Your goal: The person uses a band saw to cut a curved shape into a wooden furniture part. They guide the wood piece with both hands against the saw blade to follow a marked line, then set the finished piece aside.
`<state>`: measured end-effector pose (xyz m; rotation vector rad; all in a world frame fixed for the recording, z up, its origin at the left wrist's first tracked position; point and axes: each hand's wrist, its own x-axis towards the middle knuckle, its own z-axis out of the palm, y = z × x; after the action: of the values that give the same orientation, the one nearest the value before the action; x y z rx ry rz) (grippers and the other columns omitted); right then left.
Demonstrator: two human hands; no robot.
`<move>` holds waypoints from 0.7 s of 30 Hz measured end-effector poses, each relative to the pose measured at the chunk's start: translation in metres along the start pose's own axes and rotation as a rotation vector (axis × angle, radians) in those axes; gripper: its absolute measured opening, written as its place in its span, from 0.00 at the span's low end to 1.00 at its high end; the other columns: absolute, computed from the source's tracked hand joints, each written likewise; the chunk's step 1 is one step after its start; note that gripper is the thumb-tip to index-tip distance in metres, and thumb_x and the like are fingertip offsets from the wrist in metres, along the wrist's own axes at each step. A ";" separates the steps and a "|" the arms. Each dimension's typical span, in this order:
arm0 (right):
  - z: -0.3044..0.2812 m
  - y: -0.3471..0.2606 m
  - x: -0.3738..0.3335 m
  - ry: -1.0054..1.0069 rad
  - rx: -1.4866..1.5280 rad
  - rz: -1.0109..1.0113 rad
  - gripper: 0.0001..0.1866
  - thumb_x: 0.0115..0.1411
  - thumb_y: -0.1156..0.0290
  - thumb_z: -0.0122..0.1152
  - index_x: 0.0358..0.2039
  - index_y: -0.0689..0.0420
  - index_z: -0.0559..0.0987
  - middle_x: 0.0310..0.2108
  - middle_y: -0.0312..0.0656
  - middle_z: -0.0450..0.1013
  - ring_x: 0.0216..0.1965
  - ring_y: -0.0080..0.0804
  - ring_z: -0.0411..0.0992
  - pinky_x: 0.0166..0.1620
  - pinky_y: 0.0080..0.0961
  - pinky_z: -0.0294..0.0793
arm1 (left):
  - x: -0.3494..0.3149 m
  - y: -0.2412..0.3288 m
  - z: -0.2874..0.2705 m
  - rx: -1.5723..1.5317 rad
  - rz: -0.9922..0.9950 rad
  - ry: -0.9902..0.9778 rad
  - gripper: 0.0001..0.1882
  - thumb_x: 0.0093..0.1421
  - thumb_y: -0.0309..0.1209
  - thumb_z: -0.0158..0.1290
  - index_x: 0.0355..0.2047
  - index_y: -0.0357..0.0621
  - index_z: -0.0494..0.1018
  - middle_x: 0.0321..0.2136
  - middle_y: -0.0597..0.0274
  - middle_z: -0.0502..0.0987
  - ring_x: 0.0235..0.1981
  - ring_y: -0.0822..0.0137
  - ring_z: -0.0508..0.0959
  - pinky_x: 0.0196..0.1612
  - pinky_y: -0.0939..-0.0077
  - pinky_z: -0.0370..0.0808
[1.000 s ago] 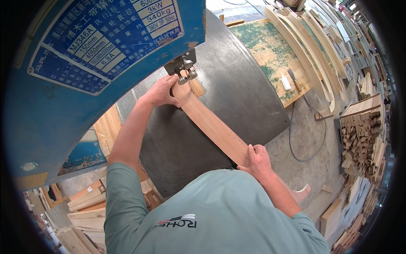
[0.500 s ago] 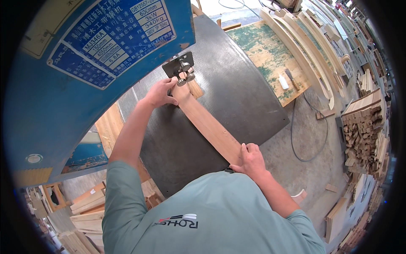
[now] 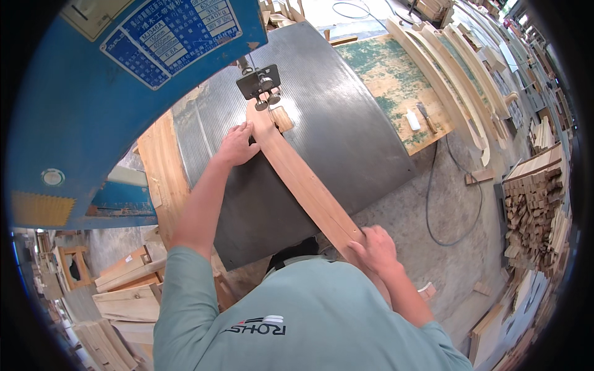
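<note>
A long, slightly curved wooden board (image 3: 303, 182) lies slantwise across the dark ribbed table (image 3: 346, 136) of a blue bandsaw. Its far end is just in front of the saw's blade guides (image 3: 266, 89). My left hand (image 3: 238, 143) rests at the board's left edge near that end, fingers extended and thumb spread. Towards my body, my right hand (image 3: 376, 248) is closed around the board's right side. The near end of the board runs past this hand beside my shirt. A small wooden offcut (image 3: 282, 117) lies just right of the board, by the guides.
The saw's blue housing (image 3: 80, 130) rises on the left. At the right, a paint-worn bench (image 3: 396, 80) carries a white bottle (image 3: 413, 120), a flat-bladed tool (image 3: 427, 117) and curved wooden pieces (image 3: 442, 80). A cable (image 3: 427, 204) loops over the floor near stacked wood (image 3: 535, 216).
My left hand has slid back along the board's left edge, its fingers no longer over the wood. More board shows behind my right hand. The whole view has shifted.
</note>
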<state>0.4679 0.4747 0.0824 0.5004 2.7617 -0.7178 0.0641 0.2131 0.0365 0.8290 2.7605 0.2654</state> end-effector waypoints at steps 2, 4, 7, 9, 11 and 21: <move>-0.008 0.026 -0.024 -0.212 0.033 0.187 0.27 0.65 0.47 0.61 0.48 0.61 0.81 0.45 0.52 0.78 0.48 0.49 0.75 0.53 0.41 0.74 | -0.002 -0.005 0.007 0.025 -0.035 -0.008 0.46 0.59 0.50 0.56 0.72 0.37 0.56 0.71 0.46 0.61 0.73 0.49 0.59 0.72 0.56 0.59; -0.006 0.052 -0.045 -0.300 0.212 0.282 0.26 0.69 0.47 0.57 0.47 0.61 0.81 0.43 0.55 0.79 0.46 0.52 0.77 0.51 0.42 0.75 | -0.005 0.005 0.016 0.024 -0.070 0.022 0.50 0.58 0.54 0.57 0.72 0.35 0.54 0.71 0.44 0.60 0.73 0.48 0.58 0.73 0.55 0.57; 0.022 0.081 -0.064 -0.253 0.493 0.276 0.26 0.71 0.48 0.53 0.43 0.63 0.81 0.38 0.58 0.80 0.42 0.56 0.78 0.46 0.42 0.76 | -0.018 0.029 0.018 -0.056 -0.056 0.059 0.55 0.58 0.59 0.59 0.71 0.29 0.53 0.71 0.38 0.59 0.74 0.46 0.55 0.74 0.58 0.55; 0.028 0.080 -0.071 -0.192 0.468 0.251 0.26 0.71 0.49 0.54 0.41 0.63 0.81 0.38 0.58 0.79 0.42 0.56 0.78 0.45 0.42 0.76 | -0.037 0.044 0.025 -0.106 -0.035 0.074 0.58 0.57 0.62 0.60 0.71 0.27 0.53 0.71 0.34 0.57 0.74 0.45 0.54 0.75 0.59 0.52; 0.033 0.078 -0.073 -0.180 0.432 0.238 0.25 0.71 0.49 0.54 0.39 0.63 0.80 0.36 0.59 0.79 0.41 0.57 0.77 0.45 0.43 0.76 | -0.054 0.051 0.039 -0.108 -0.046 0.059 0.61 0.56 0.64 0.60 0.73 0.30 0.49 0.73 0.40 0.54 0.76 0.50 0.51 0.76 0.55 0.47; 0.041 0.078 -0.085 -0.177 0.432 0.236 0.26 0.70 0.50 0.55 0.35 0.65 0.79 0.32 0.59 0.78 0.36 0.52 0.76 0.41 0.41 0.75 | -0.079 0.064 0.046 -0.198 -0.065 0.077 0.61 0.56 0.63 0.61 0.74 0.33 0.48 0.74 0.43 0.53 0.77 0.49 0.48 0.77 0.53 0.44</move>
<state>0.5815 0.4952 0.0411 0.7873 2.3322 -1.2354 0.1737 0.2261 0.0225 0.6907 2.7673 0.5589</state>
